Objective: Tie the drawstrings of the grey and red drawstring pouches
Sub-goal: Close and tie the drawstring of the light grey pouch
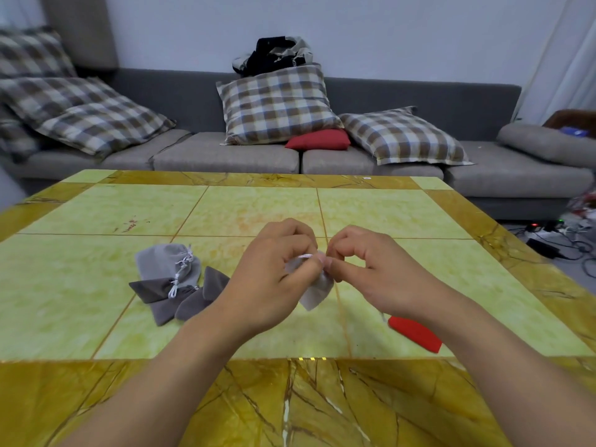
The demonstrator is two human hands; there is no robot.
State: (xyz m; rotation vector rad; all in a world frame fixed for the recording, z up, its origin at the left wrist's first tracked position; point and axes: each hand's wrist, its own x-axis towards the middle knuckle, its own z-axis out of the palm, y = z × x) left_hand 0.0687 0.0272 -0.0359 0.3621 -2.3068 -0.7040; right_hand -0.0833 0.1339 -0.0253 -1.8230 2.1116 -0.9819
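A light grey drawstring pouch (pixel 316 292) hangs above the middle of the table between both hands. My left hand (pixel 274 275) grips its gathered top and white drawstring. My right hand (pixel 371 269) pinches the string at the pouch's mouth, fingertips touching those of the left. To the left lies a pile of grey pouches (pixel 175 282): a light grey one with a knotted white string on top of several dark grey ones. A red pouch (pixel 416 333) lies flat under my right forearm, partly hidden.
The yellow-green tiled table (pixel 129 214) has a darker gold border along its near edge. Behind it stands a grey sofa (pixel 419 98) with checked cushions, a red cushion and a bag. Cables and a power strip (pixel 548 230) lie on the floor at right.
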